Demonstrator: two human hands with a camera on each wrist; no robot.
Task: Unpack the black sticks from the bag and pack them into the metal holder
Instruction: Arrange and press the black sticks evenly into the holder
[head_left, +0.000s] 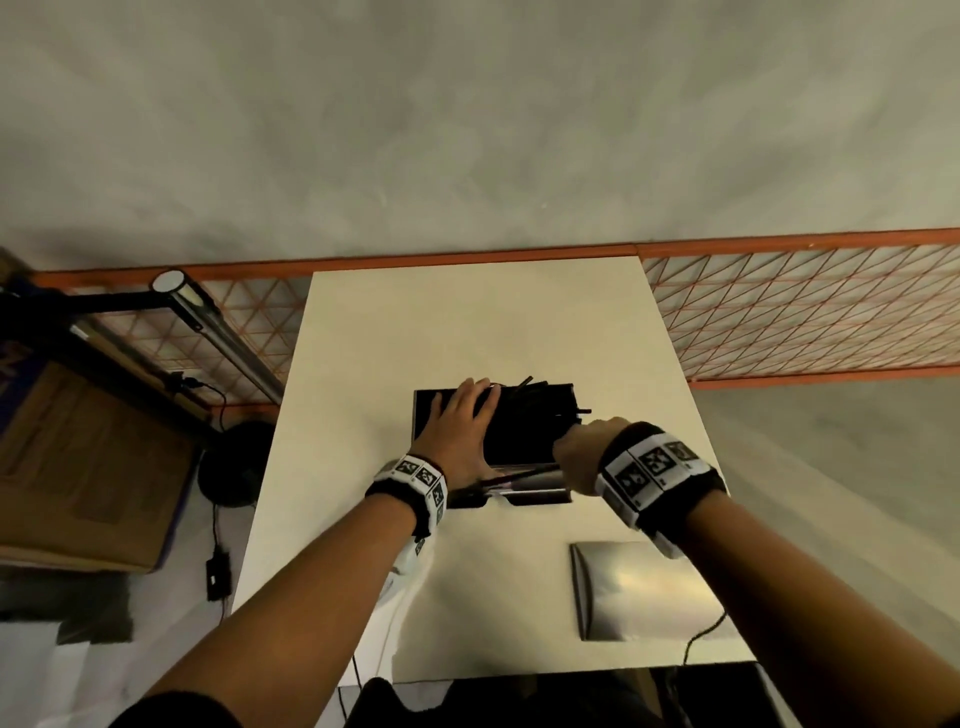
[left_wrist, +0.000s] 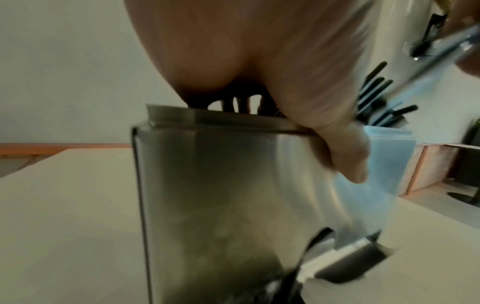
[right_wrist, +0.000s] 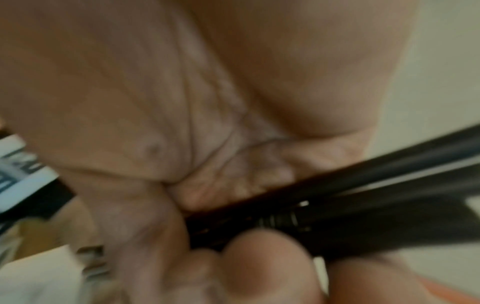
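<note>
**Sticks in the right hand, holder steadied by the left**

We see a bundle of black sticks (right_wrist: 363, 205) gripped in our right hand (head_left: 582, 457), fingers curled round them; their long axis runs across the frame, pointing left toward the metal holder (left_wrist: 207, 185). The holder stands at the centre of the head view, and more sticks (head_left: 535, 400) already jut from its top, leaning to the upper right. Our left hand (head_left: 457, 421) lies spread over its top, thumb hooked on the near rim. The right hand is nearer the opening, just beside its lower right edge. We judge the bundle must swing upright before dropping in. A flat metal lid (head_left: 639, 587) rests on the worktop (head_left: 467, 312) at lower right. We cannot make out the bag clearly.
</note>
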